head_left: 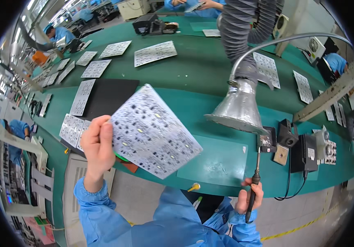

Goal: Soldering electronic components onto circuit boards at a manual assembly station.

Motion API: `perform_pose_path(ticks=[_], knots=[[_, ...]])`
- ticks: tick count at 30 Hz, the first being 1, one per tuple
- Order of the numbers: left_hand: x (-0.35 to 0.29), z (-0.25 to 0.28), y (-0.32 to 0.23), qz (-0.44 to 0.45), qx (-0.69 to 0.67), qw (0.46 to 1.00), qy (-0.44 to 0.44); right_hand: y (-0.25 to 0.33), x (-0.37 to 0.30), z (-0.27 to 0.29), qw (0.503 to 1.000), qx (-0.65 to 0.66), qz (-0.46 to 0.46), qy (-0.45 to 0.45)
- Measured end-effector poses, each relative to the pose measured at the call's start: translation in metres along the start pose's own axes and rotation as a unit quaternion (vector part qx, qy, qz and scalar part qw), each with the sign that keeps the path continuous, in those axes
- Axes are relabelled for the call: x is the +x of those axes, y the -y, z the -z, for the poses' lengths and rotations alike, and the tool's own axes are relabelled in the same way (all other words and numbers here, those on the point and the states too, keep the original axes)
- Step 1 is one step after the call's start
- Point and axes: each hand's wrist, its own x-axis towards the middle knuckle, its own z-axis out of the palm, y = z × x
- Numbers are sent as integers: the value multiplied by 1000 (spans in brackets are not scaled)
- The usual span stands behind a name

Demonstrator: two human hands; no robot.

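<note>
My left hand (98, 144) pinches a large whitish circuit board (154, 131) by its left corner. The board is tilted above the bench and covered with many small dark marks or parts. In my right hand (250, 195) is a soldering iron (258, 166), gripped around its dark handle and pointing away from me. Its tip reaches the near side of a small dark tray (267, 140) with shiny contents; whether it touches is unclear. Beside that tray are a tan sponge pad (281, 154) and a black iron holder (287, 132). A translucent green mat (216, 164) lies between my hands.
A metal extraction hood (240, 107) on a ribbed duct hangs over the bench, beside a bent metal hose (284, 41). A black soldering station (304, 153) stands at right, its cable hanging over the edge. Several boards (155, 54) lie along the green bench. Co-workers (201, 10) sit beyond.
</note>
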Motion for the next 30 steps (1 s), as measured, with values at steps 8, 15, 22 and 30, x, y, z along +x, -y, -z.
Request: perform_pose_path(ticks=[8, 15, 22, 30], knots=[[-6, -7, -29, -47, 32, 996, 68, -7, -8, 9, 1000, -20, -18, 15], [37, -16, 3, -49, 108, 993, 14, -20, -13, 9, 999, -23, -36, 3], [163, -32, 93, 8, 233, 970, -73, -21, -5, 2, 999, -37, -12, 1], [189, -171, 169, 328, -47, 941, -64, -21, -10, 1, 999, -36, -10, 5]])
